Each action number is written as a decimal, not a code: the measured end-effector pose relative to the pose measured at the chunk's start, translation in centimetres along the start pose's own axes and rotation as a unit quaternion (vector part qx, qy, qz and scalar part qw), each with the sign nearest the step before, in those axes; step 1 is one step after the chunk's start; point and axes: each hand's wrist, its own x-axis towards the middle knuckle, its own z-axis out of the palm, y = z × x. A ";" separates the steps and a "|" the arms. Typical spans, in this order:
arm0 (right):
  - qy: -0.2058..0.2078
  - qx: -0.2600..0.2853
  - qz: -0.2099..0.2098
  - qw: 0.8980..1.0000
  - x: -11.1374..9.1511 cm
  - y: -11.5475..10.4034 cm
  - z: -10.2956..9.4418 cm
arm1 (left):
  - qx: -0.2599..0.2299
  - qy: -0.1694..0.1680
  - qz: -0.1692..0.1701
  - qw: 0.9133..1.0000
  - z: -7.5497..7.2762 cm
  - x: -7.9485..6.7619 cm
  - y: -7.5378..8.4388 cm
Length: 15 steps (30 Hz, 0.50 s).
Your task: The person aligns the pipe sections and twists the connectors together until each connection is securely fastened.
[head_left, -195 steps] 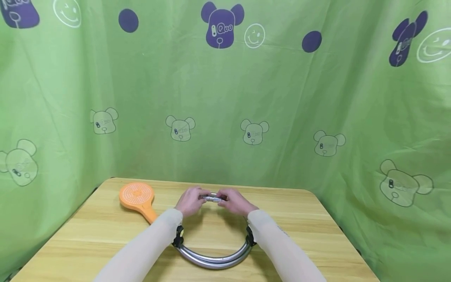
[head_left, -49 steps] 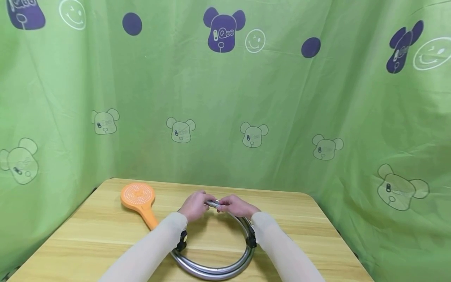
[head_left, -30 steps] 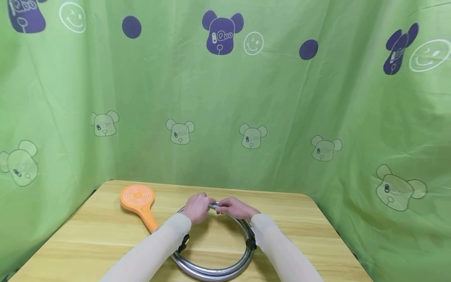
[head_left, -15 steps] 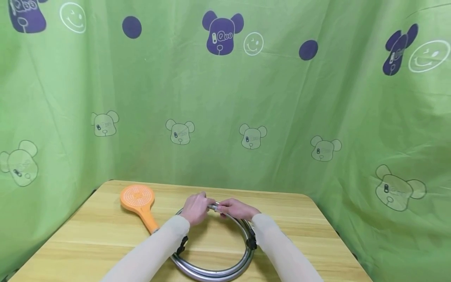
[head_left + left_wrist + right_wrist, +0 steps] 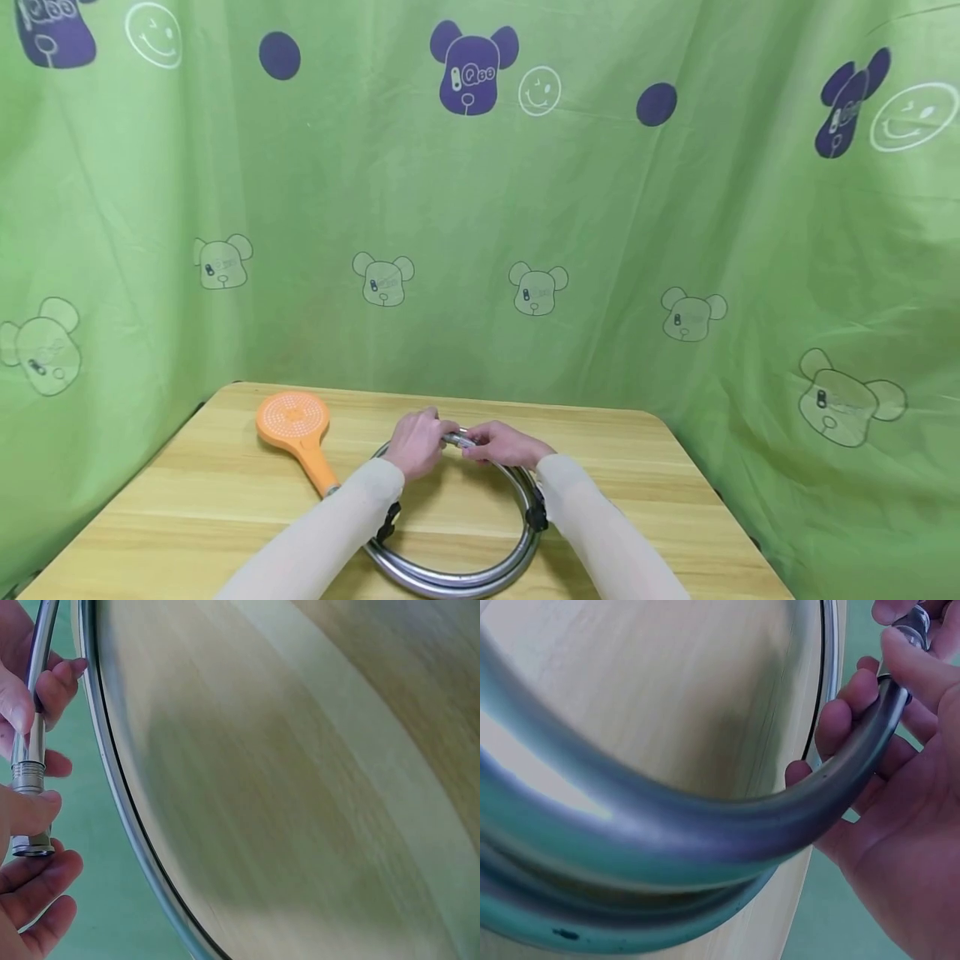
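Observation:
A silver shower hose (image 5: pixel 450 583) lies in a loose coil on the wooden table, its near curve between the forearms. At the far side of the coil both hands hold its metal end fitting (image 5: pixel 28 776). My left hand (image 5: pixel 415 443) pinches the fitting's end nut, thumb across it in the left wrist view. My right hand (image 5: pixel 510 444) grips the hose just behind the fitting, fingers curled round it in the right wrist view. An orange shower head (image 5: pixel 292 417) lies face up to the left, a metal fitting at its handle's foot, partly hidden by the left sleeve.
The wooden table (image 5: pixel 637 492) ends at a far edge just beyond the hands. A green curtain (image 5: pixel 465 200) with printed bears hangs behind and on both sides. Black wrist mounts (image 5: pixel 387 522) sit under the sleeves, close to the coil.
Over several seconds the held fitting has come slightly nearer, and my left hand has turned inward. In the last half second my right fingers have shifted a little on the hose. The shower head stays put.

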 end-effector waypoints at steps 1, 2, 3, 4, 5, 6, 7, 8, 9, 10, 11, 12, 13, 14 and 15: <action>0.007 0.000 0.003 1.000 0.0 0.0 0.1 | -0.001 0.002 -0.001 1.000 0.0 0.0 0.0; 0.015 0.001 0.006 1.000 0.0 0.0 0.1 | -0.001 0.004 -0.002 1.000 0.1 0.0 0.0; 0.023 -0.001 0.010 1.000 0.0 0.0 0.2 | -0.002 0.005 -0.002 1.000 0.1 0.0 0.0; 0.031 -0.005 0.013 0.999 -0.1 -0.1 0.2 | -0.004 0.008 -0.002 1.000 0.1 0.0 0.0; 0.039 -0.005 0.014 0.999 -0.1 -0.1 0.3 | -0.006 0.010 -0.001 1.000 0.1 0.0 0.0; 0.046 -0.004 0.014 0.999 -0.1 -0.1 0.3 | -0.007 0.010 -0.002 1.000 0.1 0.0 0.1; 0.051 -0.003 0.011 0.999 -0.1 -0.1 0.3 | -0.007 0.013 -0.001 1.000 0.0 0.0 0.1; 0.054 -0.003 0.008 0.999 -0.2 -0.1 0.3 | -0.008 0.016 0.000 1.000 0.0 0.0 0.1; 0.056 -0.004 0.003 0.998 -0.2 -0.2 0.3 | -0.008 0.018 0.001 1.000 -0.1 0.0 0.1; 0.056 -0.005 -0.002 0.998 -0.2 -0.2 0.3 | -0.008 0.020 0.002 1.000 -0.1 0.0 0.1; 0.057 -0.004 -0.008 0.998 -0.2 -0.1 0.3 | -0.008 0.022 0.002 1.000 -0.1 0.0 0.1; 0.057 -0.006 -0.010 0.998 -0.2 -0.2 0.3 | -0.005 0.023 0.002 1.000 -0.1 0.0 0.0; 0.055 -0.009 -0.011 0.998 -0.2 -0.2 0.3 | -0.004 0.024 0.002 1.000 0.0 0.0 0.0; 0.052 -0.011 -0.010 0.999 -0.3 -0.2 0.2 | -0.002 0.025 0.003 1.000 0.0 -0.1 0.0; 0.048 -0.014 -0.010 0.999 -0.3 -0.2 0.2 | -0.001 0.026 0.003 1.000 0.1 -0.1 -0.1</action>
